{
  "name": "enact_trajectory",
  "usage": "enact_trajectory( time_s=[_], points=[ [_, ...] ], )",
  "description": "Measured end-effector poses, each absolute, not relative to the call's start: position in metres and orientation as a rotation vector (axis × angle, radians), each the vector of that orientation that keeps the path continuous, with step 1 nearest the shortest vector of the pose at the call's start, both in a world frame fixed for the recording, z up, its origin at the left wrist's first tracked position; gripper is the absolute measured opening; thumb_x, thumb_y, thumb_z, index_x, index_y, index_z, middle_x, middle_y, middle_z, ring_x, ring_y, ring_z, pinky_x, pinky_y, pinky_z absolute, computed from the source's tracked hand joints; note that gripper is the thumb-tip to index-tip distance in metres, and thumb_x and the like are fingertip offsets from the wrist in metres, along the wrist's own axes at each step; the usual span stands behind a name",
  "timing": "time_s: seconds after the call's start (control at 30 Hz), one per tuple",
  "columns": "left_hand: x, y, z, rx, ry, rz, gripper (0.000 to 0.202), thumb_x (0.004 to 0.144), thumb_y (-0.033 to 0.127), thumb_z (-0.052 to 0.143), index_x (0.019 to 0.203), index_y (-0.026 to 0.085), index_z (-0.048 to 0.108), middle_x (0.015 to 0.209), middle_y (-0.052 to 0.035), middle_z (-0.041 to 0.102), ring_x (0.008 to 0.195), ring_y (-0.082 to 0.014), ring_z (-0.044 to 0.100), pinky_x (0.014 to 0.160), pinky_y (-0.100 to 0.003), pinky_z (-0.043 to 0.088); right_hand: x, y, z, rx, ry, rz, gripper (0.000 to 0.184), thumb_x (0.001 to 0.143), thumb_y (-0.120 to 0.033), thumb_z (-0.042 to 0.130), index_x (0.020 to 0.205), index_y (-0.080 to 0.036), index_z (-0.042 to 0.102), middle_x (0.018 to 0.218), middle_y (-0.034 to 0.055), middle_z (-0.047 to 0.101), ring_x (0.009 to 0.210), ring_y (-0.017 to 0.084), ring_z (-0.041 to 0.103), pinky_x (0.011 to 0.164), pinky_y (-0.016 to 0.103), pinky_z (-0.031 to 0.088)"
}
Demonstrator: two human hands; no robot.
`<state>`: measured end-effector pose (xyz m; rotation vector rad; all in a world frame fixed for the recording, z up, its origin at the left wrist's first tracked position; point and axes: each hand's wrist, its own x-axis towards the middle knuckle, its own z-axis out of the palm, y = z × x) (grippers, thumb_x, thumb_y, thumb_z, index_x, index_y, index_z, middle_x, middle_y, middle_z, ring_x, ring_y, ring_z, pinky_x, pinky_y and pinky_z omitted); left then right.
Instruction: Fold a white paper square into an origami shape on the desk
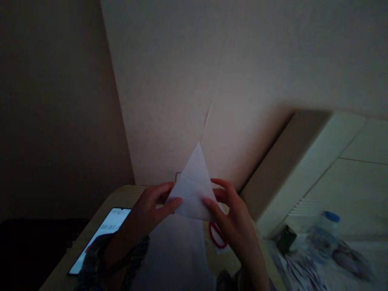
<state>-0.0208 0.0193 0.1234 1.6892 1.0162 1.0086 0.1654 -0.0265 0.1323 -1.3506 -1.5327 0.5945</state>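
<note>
A white sheet of paper folded into a pointed triangle [194,186] is held up between my two hands, its tip pointing up and away. My left hand [154,202] pinches its lower left corner, thumb on the near face. At the lower right, my right hand [228,214] grips the other side, thumb in front and fingers behind. Faint crease lines cross the folded paper. Below it, a larger white sheet [178,250] lies on the wooden table. Close to my right hand is a red scissors handle [217,235], partly hidden by that hand.
A lit phone [100,238] showing a timer lies on the table [118,198] at the left. Walls meet in the corner ahead. Right of the table are a beige and white panel [300,161], a clear container with a blue lid [332,217] and blurred clutter.
</note>
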Motion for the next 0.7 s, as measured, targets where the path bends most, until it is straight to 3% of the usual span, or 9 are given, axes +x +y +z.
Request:
enact_trajectory(
  time_s=[0.07,0.17,0.7],
  points=[
    [-0.020,0.012,0.131,1.677,1.048,0.989,0.021,0.068,0.037,0.062,0.075,0.017,0.066,0.058,0.0012,0.062,0.049,-0.0123,0.054,0.046,-0.020,0.044,0.167,-0.029,0.136,-1.372,-1.537,0.610,0.015,0.079,-0.032,0.058,0.086,-0.020,0.063,0.075,0.0026,0.069,0.071,0.016,0.064,0.061,0.024,0.048],
    [-0.018,0.003,0.140,1.655,1.065,0.981,0.021,0.066,0.037,0.063,0.073,0.017,0.066,0.052,0.0024,0.057,0.041,-0.0101,0.048,0.039,-0.019,0.040,0.171,-0.033,0.142,-1.347,-1.539,0.595,0.017,0.078,-0.030,0.058,0.068,-0.018,0.062,0.066,0.0007,0.066,0.062,0.014,0.061,0.056,0.021,0.043],
    [-0.021,0.005,0.140,1.615,1.072,0.994,0.019,0.066,0.037,0.063,0.067,0.018,0.065,0.052,0.0022,0.056,0.042,-0.0094,0.047,0.041,-0.019,0.039,0.166,-0.037,0.144,-1.365,-1.543,0.531,0.022,0.080,-0.031,0.055,0.063,-0.017,0.059,0.059,-0.0008,0.061,0.056,0.011,0.055,0.051,0.019,0.039]
  ],
)
